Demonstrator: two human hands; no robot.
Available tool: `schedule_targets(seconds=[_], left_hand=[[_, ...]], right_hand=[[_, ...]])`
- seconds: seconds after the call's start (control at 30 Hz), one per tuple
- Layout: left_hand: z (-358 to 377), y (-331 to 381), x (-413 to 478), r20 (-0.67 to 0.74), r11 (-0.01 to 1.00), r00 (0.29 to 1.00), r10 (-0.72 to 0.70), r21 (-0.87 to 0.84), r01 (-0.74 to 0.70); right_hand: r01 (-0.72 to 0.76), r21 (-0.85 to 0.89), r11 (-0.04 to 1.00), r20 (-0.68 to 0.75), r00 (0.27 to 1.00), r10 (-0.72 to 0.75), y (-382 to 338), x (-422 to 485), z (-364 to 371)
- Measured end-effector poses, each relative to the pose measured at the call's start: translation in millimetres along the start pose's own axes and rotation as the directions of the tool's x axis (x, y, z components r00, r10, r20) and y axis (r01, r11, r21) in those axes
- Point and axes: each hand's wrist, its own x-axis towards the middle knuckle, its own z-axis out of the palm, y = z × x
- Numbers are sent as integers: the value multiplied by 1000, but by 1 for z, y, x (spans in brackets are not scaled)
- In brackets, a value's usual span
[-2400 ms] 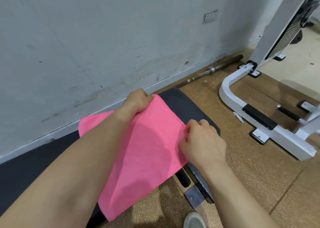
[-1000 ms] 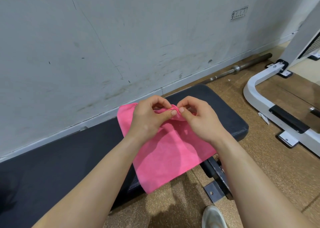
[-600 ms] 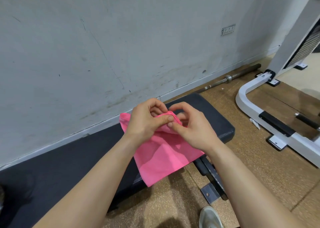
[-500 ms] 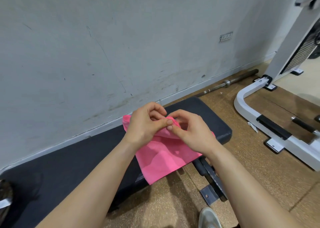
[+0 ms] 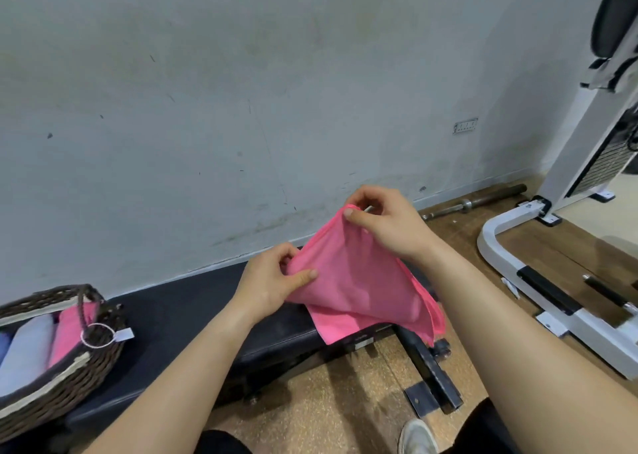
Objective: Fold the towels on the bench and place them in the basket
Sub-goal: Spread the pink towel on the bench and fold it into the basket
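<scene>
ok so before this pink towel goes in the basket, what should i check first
1. Left hand grips the pink towel at its edge: ok.
2. Right hand pinches the top corner: ok.
3. Towel folded flat: not ok, it hangs bunched between the hands, lower part draped over the bench edge.
4. Basket in view, at the bench's left end: ok.
5. Room in the basket: cannot tell, folded towels already lie inside and part of it is out of frame.

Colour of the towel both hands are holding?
Plain bright pink, no pattern; the towel shows best in the head view.
</scene>
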Motion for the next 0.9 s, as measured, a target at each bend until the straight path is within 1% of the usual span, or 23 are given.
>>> schedule_targets(seconds=[0.17, 0.23, 0.3, 0.43, 0.57, 0.63, 0.7, 0.8, 0.9], left_hand=[[-51, -18, -42, 51, 983, 994, -93, 161, 84], [-70, -25, -60, 40, 978, 995, -95, 190, 86], [-88, -31, -77, 10, 979, 995, -96, 181, 93], [-114, -43, -107, -78, 990, 989, -125, 59, 130], [-126, -48, -122, -189, 977, 970, -150, -178, 117], [-131, -52, -125, -229, 967, 959, -169, -228, 116], [-135, -58, -127, -265, 960, 946, -185, -255, 117], [-143, -63, -129, -412, 987, 900, -141, -128, 96], [-150, -59, -131, -560, 998, 827, -48, -4, 55]], right_hand=[[21, -16, 1000, -6, 1000, -21, -28, -1, 6], [3, -2, 1000, -25, 1000, -3, -31, -1, 10], [-11, 17, 1000, -50, 999, 12, -35, -1, 14], [-31, 45, 999, -64, 997, 34, -43, -2, 27], [-82, 74, 994, -50, 995, 86, -43, -2, 41], [-100, 92, 991, -40, 994, 104, -40, -3, 47], [-96, 61, 994, -30, 995, 98, -35, -5, 52], [-94, -7, 996, 6, 996, 94, -29, -12, 55], [-118, 16, 993, 108, 987, 116, -29, -23, 57]])
